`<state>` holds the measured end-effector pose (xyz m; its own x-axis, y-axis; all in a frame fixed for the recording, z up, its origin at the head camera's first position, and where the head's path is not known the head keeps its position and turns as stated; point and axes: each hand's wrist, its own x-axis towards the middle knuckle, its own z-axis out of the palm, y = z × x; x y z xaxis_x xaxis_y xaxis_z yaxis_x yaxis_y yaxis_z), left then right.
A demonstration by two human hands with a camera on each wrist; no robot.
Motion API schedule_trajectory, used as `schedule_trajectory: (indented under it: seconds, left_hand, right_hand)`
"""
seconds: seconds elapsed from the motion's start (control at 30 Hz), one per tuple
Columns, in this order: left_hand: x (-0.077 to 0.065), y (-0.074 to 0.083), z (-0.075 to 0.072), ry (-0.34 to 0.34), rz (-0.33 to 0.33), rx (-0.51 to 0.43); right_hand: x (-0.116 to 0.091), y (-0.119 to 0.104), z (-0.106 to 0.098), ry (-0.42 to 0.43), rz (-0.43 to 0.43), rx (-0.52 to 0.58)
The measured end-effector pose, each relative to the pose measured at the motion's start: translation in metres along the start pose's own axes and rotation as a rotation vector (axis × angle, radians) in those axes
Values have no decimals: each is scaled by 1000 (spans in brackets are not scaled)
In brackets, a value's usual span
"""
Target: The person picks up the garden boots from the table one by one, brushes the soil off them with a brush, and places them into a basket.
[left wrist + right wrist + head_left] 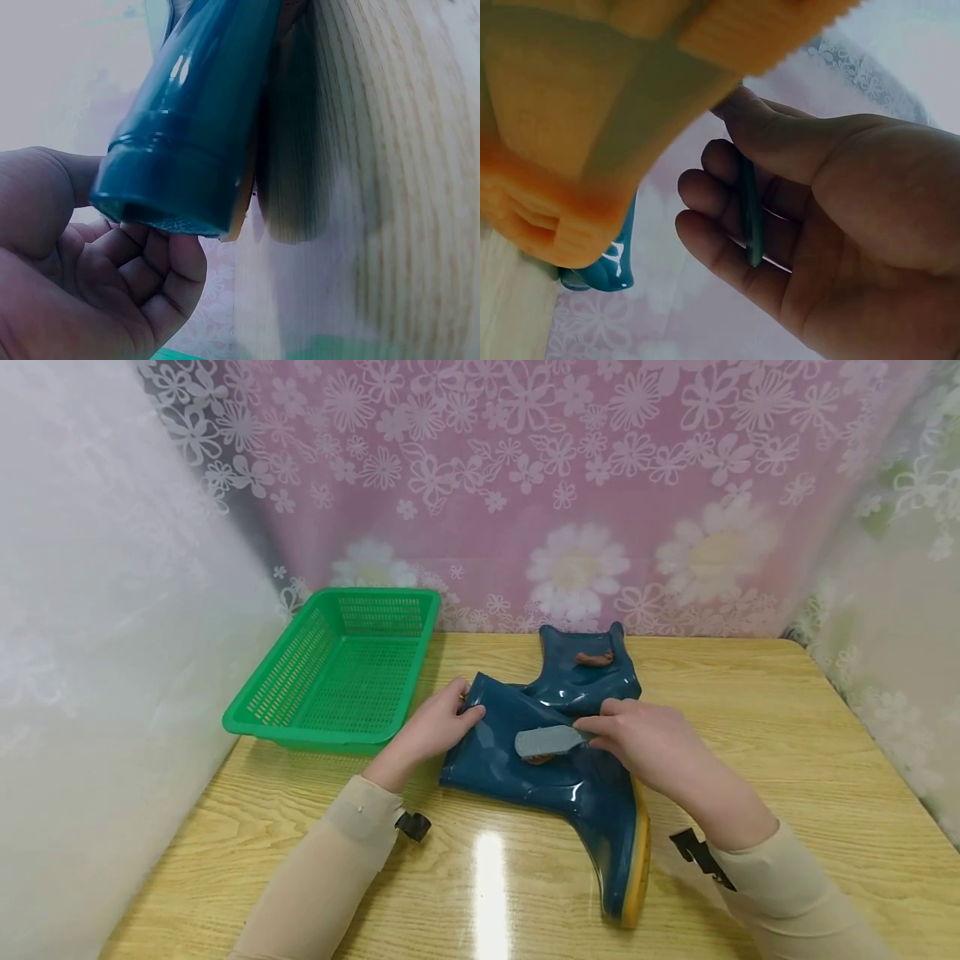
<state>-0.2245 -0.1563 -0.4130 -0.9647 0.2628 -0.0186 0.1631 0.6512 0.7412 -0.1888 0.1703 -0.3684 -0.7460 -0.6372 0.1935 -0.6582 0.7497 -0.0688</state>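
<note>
A blue rubber boot (525,777) with a yellow sole (637,860) lies on its side on the wooden table. My left hand (435,722) grips the rim of its shaft, thumb on top; the left wrist view shows fingers curled under the boot opening (180,217). In my right hand (652,739) is the handle (751,217) of a grey flat-headed brush (551,741). Its head lies over a brown smear (538,760) on the shaft; the underside is hidden. A second blue boot (577,685) lies behind, bearing a brown lump (594,658).
A green plastic basket (420,693) stands on the table (787,735) to the left of the boots. Floral cloth (487,468) hangs behind the table, and pale sheets (112,610) hang along its sides.
</note>
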Motion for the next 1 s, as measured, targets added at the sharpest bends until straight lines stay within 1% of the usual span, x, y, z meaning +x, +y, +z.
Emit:
schedule_trajectory:
  seconds: [0.27,0.57,0.8,0.87,1.0]
  left_hand:
    - [0,-1,0,-5,2,4]
    - [0,2,-1,4,10,15]
    - [1,2,0,6,8,26]
    - [1,2,0,4,3,25]
    - [1,1,0,6,-1,25]
  right_hand:
    - [-5,9,-8,-56,38,30]
    - [-13,23,-20,-48,53,41]
    - [-16,26,-26,-12,66,61]
    - [-16,27,-28,16,76,62]
    - [-19,28,-32,113,100,39]
